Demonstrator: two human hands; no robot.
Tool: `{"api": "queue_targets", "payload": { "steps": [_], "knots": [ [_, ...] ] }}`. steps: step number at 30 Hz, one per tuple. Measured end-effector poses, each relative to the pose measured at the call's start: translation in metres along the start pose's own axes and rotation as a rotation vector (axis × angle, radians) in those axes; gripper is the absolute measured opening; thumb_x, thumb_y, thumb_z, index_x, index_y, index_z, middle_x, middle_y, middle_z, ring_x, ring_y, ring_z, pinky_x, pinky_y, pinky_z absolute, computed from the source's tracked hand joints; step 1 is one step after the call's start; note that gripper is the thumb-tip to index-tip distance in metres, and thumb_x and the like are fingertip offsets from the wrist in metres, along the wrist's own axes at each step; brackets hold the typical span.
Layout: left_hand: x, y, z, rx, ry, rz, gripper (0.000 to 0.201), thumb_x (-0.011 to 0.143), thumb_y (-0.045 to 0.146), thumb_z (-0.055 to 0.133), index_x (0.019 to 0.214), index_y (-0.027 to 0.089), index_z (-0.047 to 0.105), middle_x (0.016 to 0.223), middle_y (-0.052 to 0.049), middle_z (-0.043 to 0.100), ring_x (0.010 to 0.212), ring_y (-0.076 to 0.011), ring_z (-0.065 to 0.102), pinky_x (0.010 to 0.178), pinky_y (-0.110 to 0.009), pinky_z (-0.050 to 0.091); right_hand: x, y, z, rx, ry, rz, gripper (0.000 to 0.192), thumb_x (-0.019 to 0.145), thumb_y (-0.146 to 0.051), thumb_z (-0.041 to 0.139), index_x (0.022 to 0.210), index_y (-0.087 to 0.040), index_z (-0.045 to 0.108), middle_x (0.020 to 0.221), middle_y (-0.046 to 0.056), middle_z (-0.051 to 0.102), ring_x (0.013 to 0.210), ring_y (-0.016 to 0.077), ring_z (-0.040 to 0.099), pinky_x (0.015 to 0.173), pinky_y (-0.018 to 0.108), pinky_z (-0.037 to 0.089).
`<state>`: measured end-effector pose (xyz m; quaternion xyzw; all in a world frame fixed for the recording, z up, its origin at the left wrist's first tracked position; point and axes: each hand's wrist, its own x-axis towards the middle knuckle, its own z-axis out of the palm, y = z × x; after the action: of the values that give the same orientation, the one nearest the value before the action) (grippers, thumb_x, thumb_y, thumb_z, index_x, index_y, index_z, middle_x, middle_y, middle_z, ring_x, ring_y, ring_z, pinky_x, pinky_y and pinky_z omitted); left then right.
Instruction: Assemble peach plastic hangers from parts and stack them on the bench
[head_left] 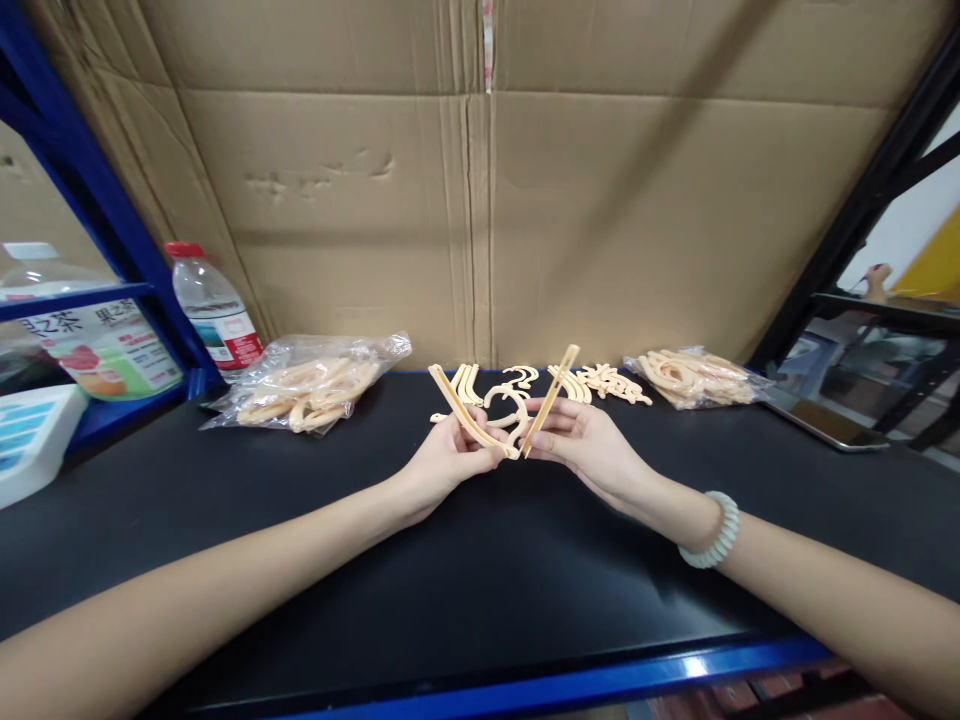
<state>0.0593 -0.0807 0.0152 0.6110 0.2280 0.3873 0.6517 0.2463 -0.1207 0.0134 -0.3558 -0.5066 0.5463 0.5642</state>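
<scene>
My left hand [439, 462] is closed on a long, curved beige plastic strip [457, 405], whose upper end points up and to the left. Between the thumb and fingers of my right hand [596, 450] is a second beige plastic strip [555, 392], grooved along its length and tilted up to the right. The lower ends of the two strips are close together; whether they touch I cannot tell. Just behind them lies a curved, hook-like beige piece [517, 405], partly hidden.
On the black table [480, 580], several loose beige pieces [611, 383] lie along the cardboard wall [337, 200]. Clear bags of beige parts rest at left [315, 385] and right [694, 378]. A red-capped bottle [214, 310] stands back left; a dark flat tray-like object [832, 425] lies right.
</scene>
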Motion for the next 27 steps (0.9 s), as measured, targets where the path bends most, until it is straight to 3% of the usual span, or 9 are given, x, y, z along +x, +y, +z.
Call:
{"api": "queue_targets", "payload": {
  "steps": [11, 20, 27],
  "knots": [
    [0.000, 0.000, -0.001, -0.001, -0.053, 0.011, 0.036, 0.071, 0.008, 0.070, 0.079, 0.020, 0.038, 0.071, 0.006, 0.060, 0.068, -0.0078, 0.055, 0.062, -0.020, 0.036, 0.000, -0.003, 0.004, -0.118, 0.065, -0.009, 0.033, 0.066, -0.024, 0.080, 0.094, -0.017, 0.063, 0.079, 0.002, 0.070, 0.076, 0.0149, 0.067, 0.068, 0.027, 0.056],
    [0.000, -0.001, -0.002, 0.023, -0.027, 0.010, 0.036, 0.071, 0.014, 0.073, 0.080, 0.020, 0.039, 0.074, 0.005, 0.060, 0.073, -0.0105, 0.058, 0.070, -0.024, 0.040, -0.005, -0.001, 0.008, -0.128, -0.048, -0.067, 0.030, 0.068, -0.027, 0.079, 0.092, -0.018, 0.065, 0.081, 0.002, 0.071, 0.073, 0.0141, 0.066, 0.070, 0.029, 0.058],
    [0.000, 0.001, 0.001, 0.025, -0.044, 0.043, 0.037, 0.070, 0.012, 0.072, 0.078, 0.020, 0.037, 0.074, 0.005, 0.059, 0.069, -0.0081, 0.053, 0.065, -0.021, 0.039, -0.005, -0.005, 0.010, -0.147, 0.056, -0.076, 0.030, 0.067, -0.029, 0.079, 0.090, -0.018, 0.063, 0.076, 0.000, 0.068, 0.070, 0.0139, 0.066, 0.070, 0.030, 0.059]
  ]
}}
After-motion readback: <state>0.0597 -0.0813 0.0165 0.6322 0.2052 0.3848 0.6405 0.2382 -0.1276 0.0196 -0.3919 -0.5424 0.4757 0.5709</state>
